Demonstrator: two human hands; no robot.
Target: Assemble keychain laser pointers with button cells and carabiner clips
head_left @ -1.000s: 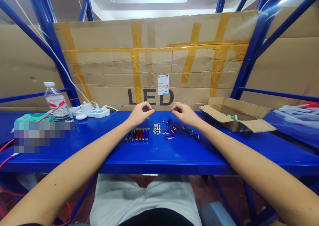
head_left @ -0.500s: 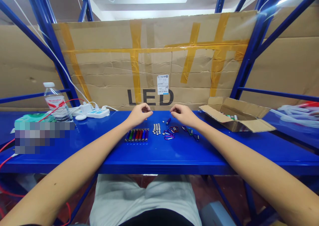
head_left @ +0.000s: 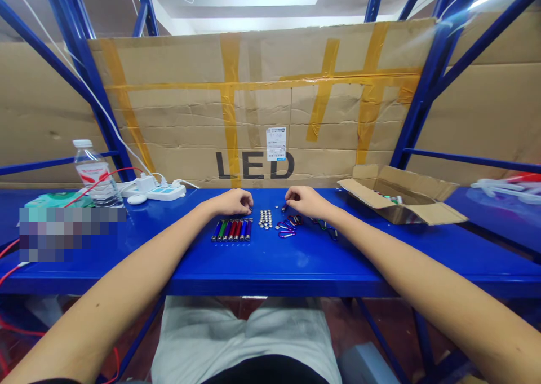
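My left hand [head_left: 237, 202] is low over the table, thumb and fingertips pinched together; a tiny dark thing may be at the tips, but I cannot make it out. Just in front of it lies a neat row of small coloured metal flashlight tubes [head_left: 231, 230] in blue, green, purple and red. My right hand [head_left: 307, 201] has its fingertips closed around a small flashlight tube [head_left: 284, 208], mostly hidden by the fingers. Between the hands sit rows of silver button cells [head_left: 266, 219]. Coloured carabiner clips [head_left: 287, 234] lie below my right hand, some partly covered by the wrist.
An open cardboard box [head_left: 406, 203] with small parts stands at right. On the left are a water bottle [head_left: 96, 175], a white power strip [head_left: 163, 190], red cables and a green packet [head_left: 53, 201]. A large cardboard sheet [head_left: 190, 119] walls the back, between blue rack posts.
Both hands have come down toward the table. The left has moved slightly left; the right now has its fingertips on the lone tube, which was uncovered before.
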